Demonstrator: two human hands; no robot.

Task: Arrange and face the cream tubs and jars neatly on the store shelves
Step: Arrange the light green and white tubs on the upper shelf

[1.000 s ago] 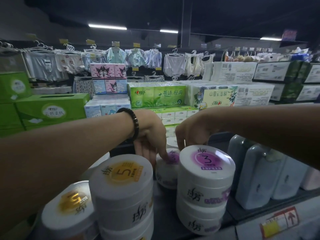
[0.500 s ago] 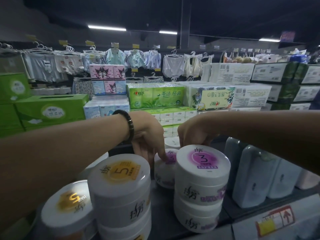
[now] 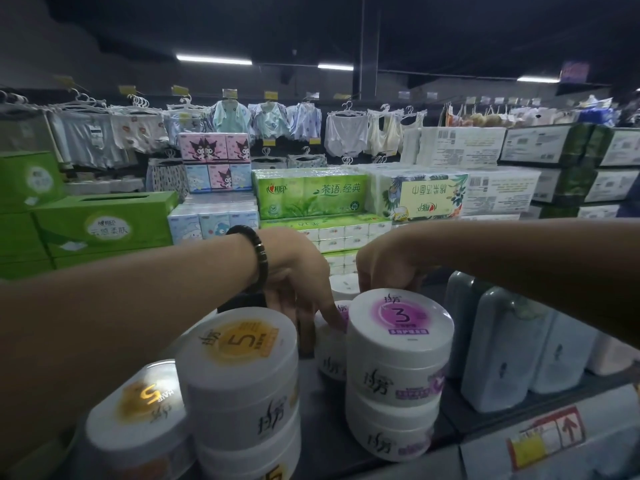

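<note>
On the shelf (image 3: 320,407), white purple-topped tubs (image 3: 400,344)

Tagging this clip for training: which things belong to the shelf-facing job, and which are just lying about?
Job: purple-label tubs, yellow-label tubs, left hand, right hand, shelf.
Lying about: grey bottles, green tissue packs, hanging clothes.

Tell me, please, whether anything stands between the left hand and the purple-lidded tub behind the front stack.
Nothing visible does: a finger of the left hand touches the lid of the rear tub. The front purple stack only hides that tub's right side.
</note>
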